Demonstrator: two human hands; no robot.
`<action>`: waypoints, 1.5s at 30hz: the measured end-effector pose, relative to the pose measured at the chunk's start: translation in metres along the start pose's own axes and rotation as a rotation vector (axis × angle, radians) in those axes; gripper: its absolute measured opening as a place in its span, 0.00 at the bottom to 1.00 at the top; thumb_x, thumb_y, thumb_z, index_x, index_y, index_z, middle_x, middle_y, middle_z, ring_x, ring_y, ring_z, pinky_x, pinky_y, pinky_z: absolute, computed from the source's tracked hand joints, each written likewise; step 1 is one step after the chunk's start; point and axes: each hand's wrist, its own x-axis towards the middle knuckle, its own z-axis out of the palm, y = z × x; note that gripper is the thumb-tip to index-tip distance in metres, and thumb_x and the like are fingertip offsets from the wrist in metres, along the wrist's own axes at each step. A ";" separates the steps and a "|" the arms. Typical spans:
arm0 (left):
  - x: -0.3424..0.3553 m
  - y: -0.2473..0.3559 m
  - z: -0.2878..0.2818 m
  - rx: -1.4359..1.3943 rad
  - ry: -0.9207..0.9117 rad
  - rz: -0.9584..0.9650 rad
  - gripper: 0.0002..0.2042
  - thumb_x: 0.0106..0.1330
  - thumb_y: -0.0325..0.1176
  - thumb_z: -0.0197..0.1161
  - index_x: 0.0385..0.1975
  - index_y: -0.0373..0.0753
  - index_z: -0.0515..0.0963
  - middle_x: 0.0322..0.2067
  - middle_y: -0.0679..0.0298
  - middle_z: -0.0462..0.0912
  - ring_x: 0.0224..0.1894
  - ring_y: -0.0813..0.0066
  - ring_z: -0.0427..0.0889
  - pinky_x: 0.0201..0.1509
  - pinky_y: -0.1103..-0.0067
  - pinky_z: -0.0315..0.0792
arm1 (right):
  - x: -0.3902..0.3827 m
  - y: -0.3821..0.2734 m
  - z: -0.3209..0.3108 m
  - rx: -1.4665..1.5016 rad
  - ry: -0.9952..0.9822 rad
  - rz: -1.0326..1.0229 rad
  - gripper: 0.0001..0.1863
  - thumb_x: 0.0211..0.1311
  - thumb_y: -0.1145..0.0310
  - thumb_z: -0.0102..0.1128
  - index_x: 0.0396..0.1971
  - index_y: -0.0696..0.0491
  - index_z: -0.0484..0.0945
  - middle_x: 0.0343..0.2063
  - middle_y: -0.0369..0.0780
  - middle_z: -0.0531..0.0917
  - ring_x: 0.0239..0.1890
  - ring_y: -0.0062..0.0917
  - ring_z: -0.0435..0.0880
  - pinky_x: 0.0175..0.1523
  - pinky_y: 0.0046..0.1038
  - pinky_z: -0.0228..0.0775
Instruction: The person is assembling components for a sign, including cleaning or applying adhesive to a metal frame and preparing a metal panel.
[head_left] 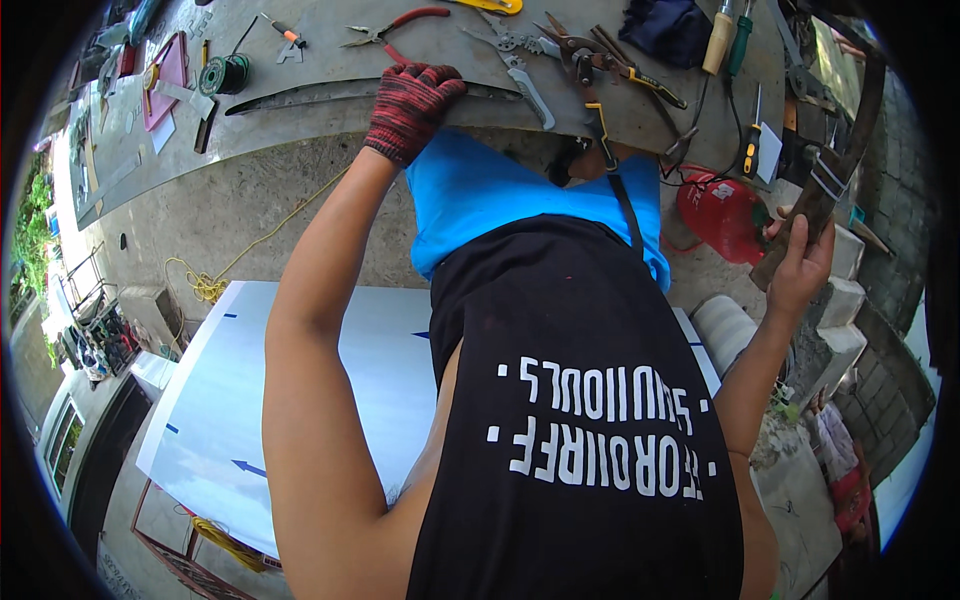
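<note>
My left hand [415, 112], in a red and black knit glove, lies at the table's near edge. Its fingers curl over a long, thin, curved dark metal strip [300, 97], whose middle the glove covers. Just beyond the knuckles are red-handled pliers [378, 36]. Out at the right, my bare right hand [803, 262] grips the lower end of a long dark bar [822, 195] with wire wound round it. The bar stands tilted, its upper part running toward the far right; I cannot tell its kind. Beside that hand is a red rounded container [722, 212].
On the grey table [320, 50] lie snips [580, 52], a folding multi-tool [520, 75], a wire spool [224, 74], a pink set square [168, 80], soldering irons [718, 38] with cords and a screwdriver [753, 140]. Behind me is a pale printed sheet [230, 400]; yellow cord [205, 285] lies on the ground.
</note>
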 end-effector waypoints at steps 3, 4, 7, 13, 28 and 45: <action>-0.001 0.003 -0.003 0.008 0.016 -0.015 0.12 0.62 0.33 0.61 0.44 0.56 0.84 0.51 0.72 0.86 0.54 0.63 0.83 0.62 0.59 0.69 | 0.000 0.000 -0.003 0.062 0.017 -0.006 0.15 0.80 0.71 0.54 0.60 0.60 0.73 0.41 0.42 0.86 0.33 0.18 0.82 0.42 0.26 0.80; -0.003 0.002 -0.003 -0.002 0.015 -0.012 0.12 0.62 0.33 0.61 0.44 0.56 0.84 0.51 0.72 0.86 0.54 0.63 0.83 0.62 0.59 0.69 | 0.001 0.002 -0.003 0.050 0.026 -0.001 0.15 0.80 0.71 0.53 0.60 0.60 0.73 0.40 0.41 0.86 0.32 0.18 0.82 0.41 0.26 0.80; -0.004 0.000 -0.002 -0.020 0.011 -0.005 0.12 0.61 0.33 0.62 0.44 0.54 0.84 0.50 0.71 0.86 0.54 0.62 0.83 0.62 0.58 0.69 | 0.007 0.007 -0.006 0.042 0.072 0.006 0.15 0.80 0.71 0.53 0.60 0.60 0.73 0.39 0.41 0.86 0.32 0.18 0.82 0.41 0.26 0.80; 0.005 0.006 -0.005 -0.040 0.013 -0.006 0.12 0.60 0.31 0.62 0.43 0.52 0.83 0.50 0.69 0.86 0.54 0.59 0.83 0.61 0.57 0.69 | 0.014 0.023 -0.017 0.056 0.134 0.026 0.20 0.79 0.70 0.55 0.65 0.59 0.71 0.39 0.41 0.86 0.31 0.17 0.82 0.38 0.24 0.79; 0.010 0.010 -0.009 -0.030 0.040 0.033 0.09 0.60 0.30 0.64 0.40 0.45 0.81 0.46 0.63 0.86 0.52 0.57 0.82 0.57 0.58 0.69 | 0.087 0.109 -0.067 0.119 0.351 0.199 0.19 0.78 0.68 0.56 0.63 0.59 0.71 0.37 0.41 0.87 0.27 0.18 0.84 0.33 0.25 0.81; 0.000 0.010 -0.024 -0.060 -0.048 -0.026 0.13 0.55 0.30 0.67 0.41 0.50 0.80 0.53 0.70 0.84 0.58 0.58 0.80 0.57 0.58 0.67 | 0.192 0.295 -0.163 -0.386 0.382 0.329 0.15 0.75 0.64 0.58 0.52 0.58 0.74 0.35 0.42 0.91 0.29 0.23 0.90 0.35 0.25 0.83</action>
